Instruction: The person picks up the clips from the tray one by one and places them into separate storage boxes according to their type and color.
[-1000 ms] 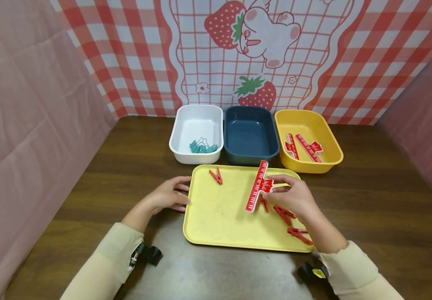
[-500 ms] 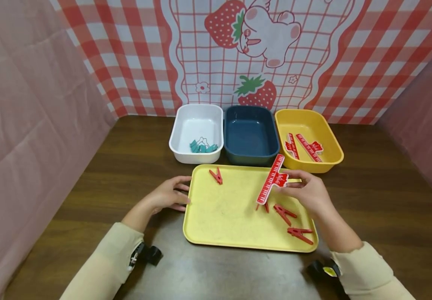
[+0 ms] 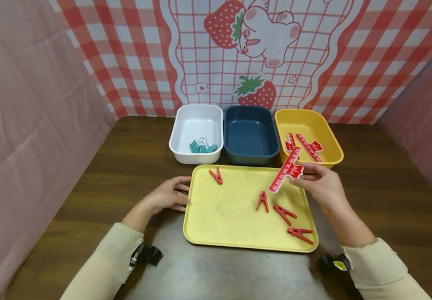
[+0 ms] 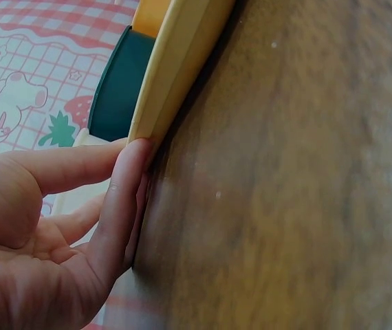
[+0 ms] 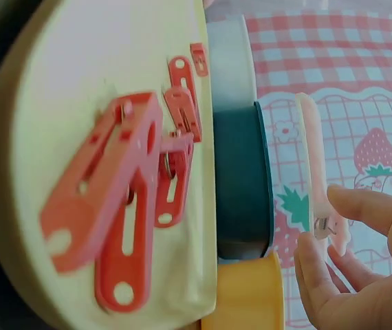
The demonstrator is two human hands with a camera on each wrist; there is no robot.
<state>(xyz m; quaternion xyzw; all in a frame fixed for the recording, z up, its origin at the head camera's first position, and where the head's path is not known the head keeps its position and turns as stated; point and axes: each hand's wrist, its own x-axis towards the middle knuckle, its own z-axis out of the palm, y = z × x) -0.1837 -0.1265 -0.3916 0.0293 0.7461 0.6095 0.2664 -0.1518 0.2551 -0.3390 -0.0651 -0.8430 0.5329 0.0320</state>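
My right hand [image 3: 322, 185] pinches a red and white piano-key clip [image 3: 285, 170] between thumb and fingers, above the tray's back right corner. The right wrist view shows this clip [image 5: 313, 158] edge-on, with its metal spring. My left hand [image 3: 169, 194] touches the left rim of the yellow tray [image 3: 216, 225] with fairly straight fingers. In the left wrist view, its fingertips meet the tray's edge [image 4: 172, 75]. One red clothespin [image 3: 217, 176] lies at the tray's back left. Several more red clothespins, including one near the front right [image 3: 300, 235], lie on its right side.
Behind the tray stand a white bin [image 3: 174, 152] holding teal clips [image 3: 202, 147], a dark blue bin [image 3: 251, 157] and a yellow bin [image 3: 330, 160]. The yellow bin holds piano-key clips [image 3: 309, 148]. A checked cloth [image 3: 137, 62] hangs behind them.
My right hand has carried the piano-key clip rightward and back toward the yellow bin, uncovering the clothespin beneath it. My left hand has stayed at the tray's rim.
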